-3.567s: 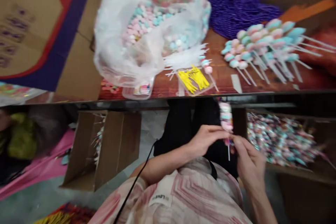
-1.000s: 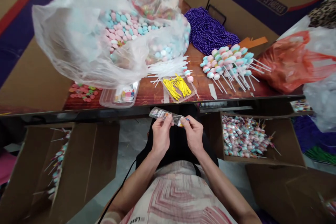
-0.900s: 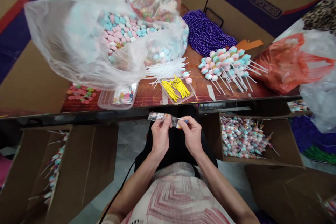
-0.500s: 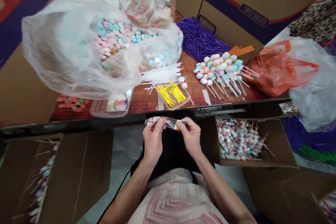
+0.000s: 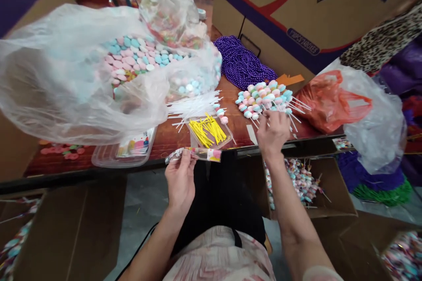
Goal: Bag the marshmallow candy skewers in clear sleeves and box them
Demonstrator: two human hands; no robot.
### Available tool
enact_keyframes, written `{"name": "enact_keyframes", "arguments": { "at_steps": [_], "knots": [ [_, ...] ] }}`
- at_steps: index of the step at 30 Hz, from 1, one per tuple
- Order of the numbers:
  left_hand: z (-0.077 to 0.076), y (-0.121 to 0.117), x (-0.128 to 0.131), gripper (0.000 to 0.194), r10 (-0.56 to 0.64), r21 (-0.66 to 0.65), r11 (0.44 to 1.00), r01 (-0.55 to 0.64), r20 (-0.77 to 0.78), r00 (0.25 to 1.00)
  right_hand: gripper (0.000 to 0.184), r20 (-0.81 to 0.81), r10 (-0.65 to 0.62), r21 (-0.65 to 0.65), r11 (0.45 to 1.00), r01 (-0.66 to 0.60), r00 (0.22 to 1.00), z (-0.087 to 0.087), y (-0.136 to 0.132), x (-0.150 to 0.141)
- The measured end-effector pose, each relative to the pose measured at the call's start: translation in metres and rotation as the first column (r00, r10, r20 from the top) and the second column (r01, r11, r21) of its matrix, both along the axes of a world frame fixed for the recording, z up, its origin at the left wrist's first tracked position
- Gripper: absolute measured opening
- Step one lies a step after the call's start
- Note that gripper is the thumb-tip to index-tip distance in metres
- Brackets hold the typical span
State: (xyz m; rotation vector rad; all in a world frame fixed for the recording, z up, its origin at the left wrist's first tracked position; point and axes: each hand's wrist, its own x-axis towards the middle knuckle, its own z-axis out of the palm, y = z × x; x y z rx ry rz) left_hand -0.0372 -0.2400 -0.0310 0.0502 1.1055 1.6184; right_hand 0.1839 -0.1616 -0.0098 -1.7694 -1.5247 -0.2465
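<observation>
Pinched in my left hand [image 5: 182, 180] is a small clear plastic bag [image 5: 214, 154] with a coloured print, held level in front of the table edge. My right hand [image 5: 273, 134] reaches to the front of a pile of candy skewers [image 5: 262, 96], pink, blue and white sweets threaded on white sticks. Its fingers are curled in among the sticks, and they hide what they grip. Between the hands, a clear tray of yellow twist ties [image 5: 207, 131] sits on the table. One short candy skewer [image 5: 221, 114] lies beside it, next to loose white sticks [image 5: 194, 106].
A big plastic bag of loose sweets [image 5: 132, 59] fills the left of the table [image 5: 171, 136]. A tub [image 5: 125, 149] holds more printed bags. Purple bead strings [image 5: 244, 63] and a red plastic bag [image 5: 329, 105] lie behind and right. Below right is a carton [image 5: 332, 189] of wrapped skewers.
My right hand has let go of the plastic bag and moved right and up to the candy skewer pile. My left hand keeps the bag. The view has turned a little to the right.
</observation>
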Motion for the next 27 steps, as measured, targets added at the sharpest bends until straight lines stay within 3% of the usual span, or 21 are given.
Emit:
{"name": "enact_keyframes", "arguments": {
  "at_steps": [2,4,6,9,12,15,17,22,27],
  "knots": [
    [0.000,0.004,-0.004,0.040,-0.005,-0.032,0.999,0.007,0.060,0.998,0.017,0.150,-0.132,-0.075,0.987,0.145,0.980,0.000,0.023,0.024],
    [0.000,0.007,-0.006,0.039,-0.007,-0.049,0.999,0.013,0.114,0.993,0.018,0.219,-0.176,-0.150,0.966,0.212,0.960,-0.004,0.040,0.040],
    [-0.002,0.009,-0.008,0.037,-0.004,-0.046,0.999,0.011,0.149,0.989,0.020,0.196,-0.176,-0.187,0.959,0.212,0.965,-0.009,0.049,0.049],
    [-0.004,0.012,-0.012,0.030,0.014,-0.052,0.999,-0.006,0.164,0.986,0.019,0.031,-0.099,-0.117,0.988,0.102,0.995,-0.013,0.043,0.047],
    [-0.003,0.014,-0.016,0.026,0.043,-0.075,0.997,-0.031,0.166,0.985,0.016,-0.223,0.015,0.013,1.000,-0.013,0.975,-0.013,0.011,0.026],
    [-0.002,0.015,-0.020,0.025,0.058,-0.079,0.996,-0.045,0.172,0.983,0.015,-0.473,0.145,0.032,0.989,-0.147,0.869,-0.015,-0.038,-0.006],
    [-0.002,0.015,-0.022,0.025,0.058,-0.072,0.996,-0.046,0.174,0.983,0.014,-0.557,0.200,0.018,0.973,-0.229,0.806,-0.017,-0.071,-0.024],
    [-0.001,0.012,-0.020,0.022,0.052,-0.064,0.997,-0.042,0.165,0.985,0.010,-0.593,0.329,0.043,0.924,-0.379,0.735,-0.019,-0.119,-0.040],
    [0.003,0.007,-0.016,0.024,0.028,-0.071,0.997,-0.018,0.148,0.989,0.011,-0.447,0.407,0.039,0.898,-0.437,0.796,-0.018,-0.131,-0.030]
  ]
}}
